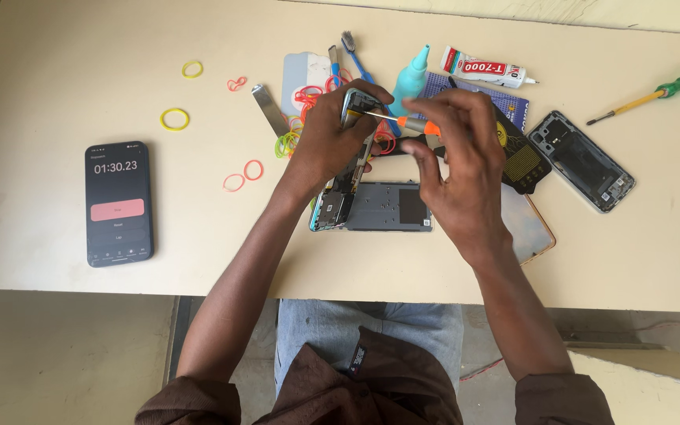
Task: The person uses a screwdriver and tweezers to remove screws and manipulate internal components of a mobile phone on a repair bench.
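My left hand [332, 134] grips the upper end of an opened phone body [379, 206] that lies with its inner metal frame showing, at the middle of the cream table [64, 63]. My right hand [458, 165] pinches a small orange-handled screwdriver [412, 123], its thin tip pointing left onto the phone's top corner beside my left fingers. A black flat part with gold print [522, 161] lies partly under my right hand.
A black phone with a lit timer screen [119, 203] lies at the left. Several coloured rubber bands [175, 119] are scattered. A teal bottle [412, 75], glue tube [485, 69], toothbrush [353, 53], metal pry tool [269, 110], green screwdriver [659, 93] and phone back frame [582, 160] lie behind.
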